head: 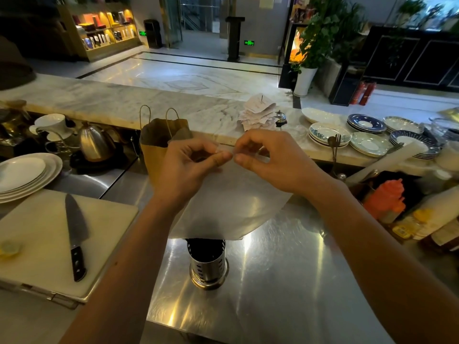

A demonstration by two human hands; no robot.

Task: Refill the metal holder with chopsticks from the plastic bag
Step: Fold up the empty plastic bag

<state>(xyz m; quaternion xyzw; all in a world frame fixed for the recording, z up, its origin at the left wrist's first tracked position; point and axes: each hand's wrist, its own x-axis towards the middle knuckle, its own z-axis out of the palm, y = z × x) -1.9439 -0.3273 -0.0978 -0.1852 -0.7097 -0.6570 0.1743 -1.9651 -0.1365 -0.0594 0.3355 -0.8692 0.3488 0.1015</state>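
both hands are raised over the middle of the steel desk [285, 281], close together and almost touching at the fingertips. the left hand [191, 165] and the right hand [273, 160] each pinch the top edge of the plastic bag [231, 204] between thumb and forefinger, with the other fingers curled in. the bag is cloudy and translucent and hangs down flat from the hands. what it holds cannot be told.

the metal holder [208, 266] stands upright on the desk directly below the hands, between the two forearms and nearer the front edge than the back. the bag's lower edge hangs across the holder's rim and hides the top of it. neither hand touches the holder.

a cutting board [37, 244] lies at the desk's left edge with a knife [75, 234] on it. a brown paper bag [154, 145] stands behind the left hand toward the back edge. stacked saucers [367, 142] sit on the marble ledge at the right.
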